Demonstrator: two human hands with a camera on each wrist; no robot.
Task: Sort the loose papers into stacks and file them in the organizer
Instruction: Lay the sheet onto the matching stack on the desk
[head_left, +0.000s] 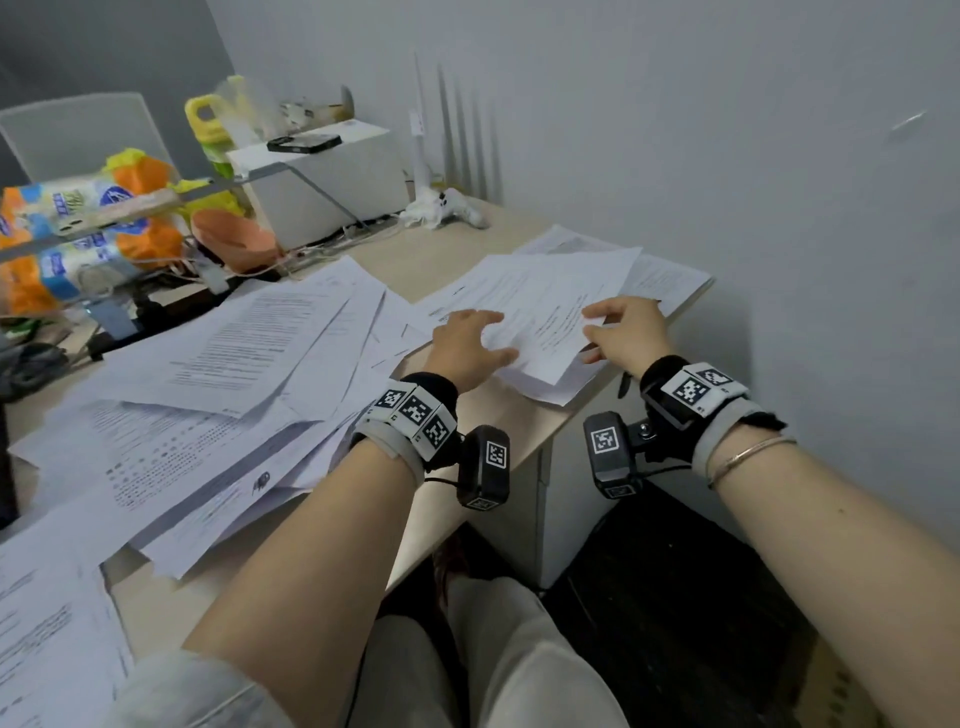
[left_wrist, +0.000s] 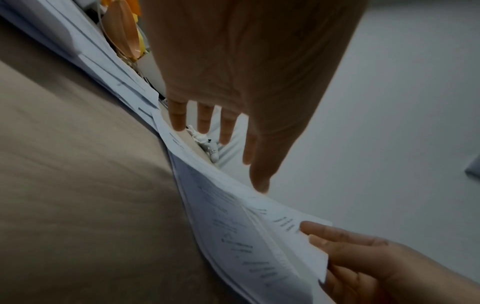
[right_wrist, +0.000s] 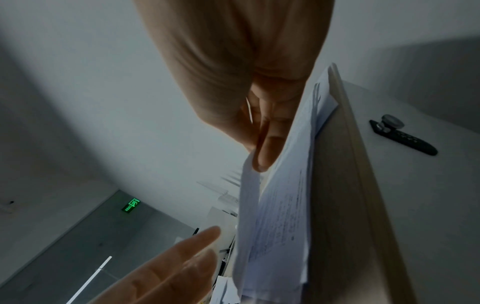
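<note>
Two bare hands are seen at centre right: a printed white sheet (head_left: 540, 317), text illegible, is pinched by the right hand (head_left: 626, 332); the left hand (head_left: 467, 348) is spread flat. Loose papers (head_left: 234, 395) cover the beige desk (head_left: 498, 415)'s left.

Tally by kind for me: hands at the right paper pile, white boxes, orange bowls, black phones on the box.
Hands: 2, left hand and right hand, which pinches a sheet
White box: 1
Orange bowl: 1
Black phone: 1
Total: 5
</note>
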